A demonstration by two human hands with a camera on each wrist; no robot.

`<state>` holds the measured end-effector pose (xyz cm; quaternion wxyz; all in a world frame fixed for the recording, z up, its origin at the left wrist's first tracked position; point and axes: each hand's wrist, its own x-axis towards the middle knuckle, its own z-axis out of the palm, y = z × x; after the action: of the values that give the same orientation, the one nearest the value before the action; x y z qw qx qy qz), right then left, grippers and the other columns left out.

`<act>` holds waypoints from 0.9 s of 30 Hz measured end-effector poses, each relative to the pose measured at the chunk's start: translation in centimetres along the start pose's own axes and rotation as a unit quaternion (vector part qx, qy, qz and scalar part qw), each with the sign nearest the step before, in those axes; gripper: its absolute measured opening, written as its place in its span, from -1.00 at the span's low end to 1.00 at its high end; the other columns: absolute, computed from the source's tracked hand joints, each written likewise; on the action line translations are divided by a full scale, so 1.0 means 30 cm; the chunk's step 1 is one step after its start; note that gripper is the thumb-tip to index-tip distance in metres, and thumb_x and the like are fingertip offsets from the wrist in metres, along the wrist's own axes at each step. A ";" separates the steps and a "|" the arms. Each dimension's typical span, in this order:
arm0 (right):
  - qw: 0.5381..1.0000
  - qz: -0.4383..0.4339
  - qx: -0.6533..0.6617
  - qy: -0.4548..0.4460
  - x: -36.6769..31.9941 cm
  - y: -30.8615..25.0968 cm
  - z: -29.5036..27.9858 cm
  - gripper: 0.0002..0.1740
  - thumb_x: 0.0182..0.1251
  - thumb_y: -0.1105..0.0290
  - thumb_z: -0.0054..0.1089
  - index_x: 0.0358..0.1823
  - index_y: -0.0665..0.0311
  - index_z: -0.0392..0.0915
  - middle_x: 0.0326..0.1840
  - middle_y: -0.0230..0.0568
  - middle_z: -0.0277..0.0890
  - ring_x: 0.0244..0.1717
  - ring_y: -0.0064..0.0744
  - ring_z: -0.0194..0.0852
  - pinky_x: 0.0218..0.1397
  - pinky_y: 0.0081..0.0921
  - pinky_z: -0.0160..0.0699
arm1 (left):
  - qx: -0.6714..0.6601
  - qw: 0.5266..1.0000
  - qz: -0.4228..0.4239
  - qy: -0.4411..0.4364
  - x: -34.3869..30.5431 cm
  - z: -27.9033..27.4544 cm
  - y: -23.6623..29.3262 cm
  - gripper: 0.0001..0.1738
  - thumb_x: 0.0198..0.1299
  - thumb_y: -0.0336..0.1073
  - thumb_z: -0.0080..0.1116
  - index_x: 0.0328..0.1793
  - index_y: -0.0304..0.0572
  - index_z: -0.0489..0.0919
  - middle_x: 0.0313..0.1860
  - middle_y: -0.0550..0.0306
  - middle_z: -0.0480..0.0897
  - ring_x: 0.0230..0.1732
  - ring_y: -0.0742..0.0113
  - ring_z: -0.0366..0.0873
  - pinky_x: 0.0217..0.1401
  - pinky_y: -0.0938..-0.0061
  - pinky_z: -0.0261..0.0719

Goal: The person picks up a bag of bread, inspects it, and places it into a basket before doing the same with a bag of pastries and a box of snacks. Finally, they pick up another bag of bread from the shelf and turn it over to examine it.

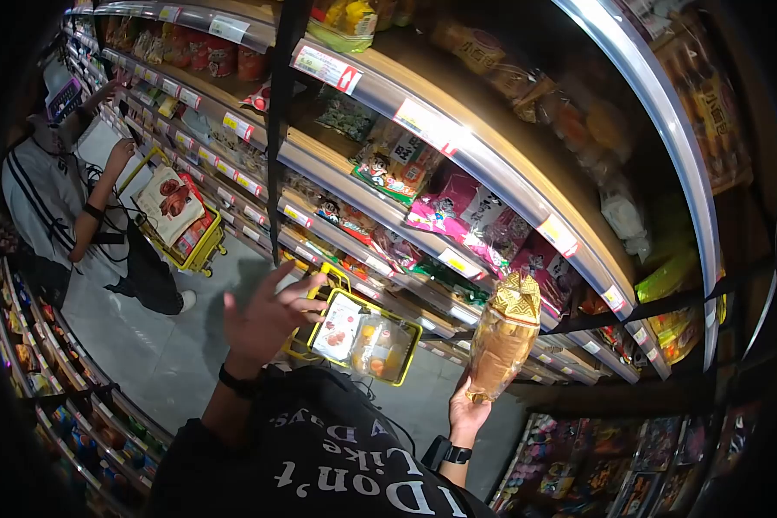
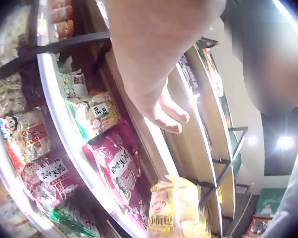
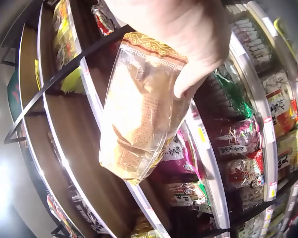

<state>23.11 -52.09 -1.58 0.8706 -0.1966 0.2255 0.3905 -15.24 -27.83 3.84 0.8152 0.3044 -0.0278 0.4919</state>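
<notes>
My right hand [image 1: 469,412] grips the lower end of a clear bag of bread [image 1: 502,350] with gold patterned ends, held up in front of the shelves. In the right wrist view the thumb lies along the bag's gold patterned end, and brown bread shows through the plastic. My left hand [image 1: 263,324] is raised with its fingers spread and holds nothing. It overlaps the handle side of a yellow shopping basket [image 1: 413,356] in the head view. Inside that basket lie a white-and-red packet [image 1: 337,326] and a clear pack [image 1: 382,347] with yellow and orange contents.
Long curved shelves [image 1: 492,194] run across the front, stocked with pink snack bags [image 1: 466,216] and other packets. A bag of small bread [image 2: 174,208] shows in the left wrist view. Down the aisle at left stands another person [image 1: 47,186] beside a loaded yellow basket [image 1: 200,250].
</notes>
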 end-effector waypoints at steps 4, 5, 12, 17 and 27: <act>1.000 -0.026 -0.012 0.005 -0.007 0.061 0.000 -0.49 0.61 0.26 -0.15 0.42 0.38 0.44 0.37 0.04 0.54 0.37 0.00 0.54 0.37 -0.12 0.67 | -0.085 0.996 0.030 0.029 0.002 -0.086 0.046 0.11 0.39 0.57 -0.34 0.78 -0.07 -0.14 0.71 -0.38 0.00 0.49 -0.18 0.39 0.50 -0.11 0.33; 1.000 -0.024 -0.007 0.007 -0.013 0.076 -0.004 -0.49 0.59 0.27 -0.13 0.42 0.39 0.43 0.39 0.07 0.52 0.39 0.02 0.52 0.39 -0.13 0.66 | -0.107 0.993 0.034 0.035 0.008 -0.100 0.057 0.09 0.40 0.55 -0.34 0.78 -0.06 -0.14 0.72 -0.35 -0.01 0.51 -0.17 0.36 0.50 -0.11 0.33; 1.000 -0.004 0.022 -0.008 -0.093 0.215 -0.026 -0.46 0.58 0.25 -0.14 0.45 0.42 0.39 0.44 0.13 0.44 0.42 0.09 0.46 0.41 -0.15 0.64 | -0.262 0.963 0.004 0.062 0.107 -0.205 0.103 0.03 0.42 0.50 -0.32 0.78 0.01 -0.12 0.76 -0.20 -0.09 0.68 -0.02 0.07 0.66 -0.11 0.05; 0.995 -0.083 0.045 0.033 -0.163 0.253 -0.119 -0.43 0.58 0.27 -0.17 0.49 0.44 0.34 0.46 0.16 0.42 0.44 0.06 0.45 0.42 -0.16 0.62 | -0.270 0.956 -0.002 0.114 0.196 -0.295 0.135 0.02 0.40 0.49 -0.24 0.78 0.06 -0.06 0.79 -0.05 -0.18 0.80 0.07 -0.39 0.75 -0.08 -0.41; 0.965 -0.071 0.253 0.004 -0.229 0.232 -0.210 -0.43 0.50 0.42 -0.08 0.47 0.55 0.30 0.45 0.28 0.38 0.43 0.10 0.44 0.42 -0.18 0.67 | -0.266 0.949 0.062 0.158 0.269 -0.387 0.223 -0.03 0.44 0.44 -0.38 0.78 0.02 -0.06 0.79 -0.03 -0.09 0.76 0.12 -0.09 0.75 -0.01 -0.52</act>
<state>12.17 -55.13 -4.16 0.9165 0.0132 0.3058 0.2575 -19.51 -13.20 0.33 0.8285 -0.0078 -0.0474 0.5580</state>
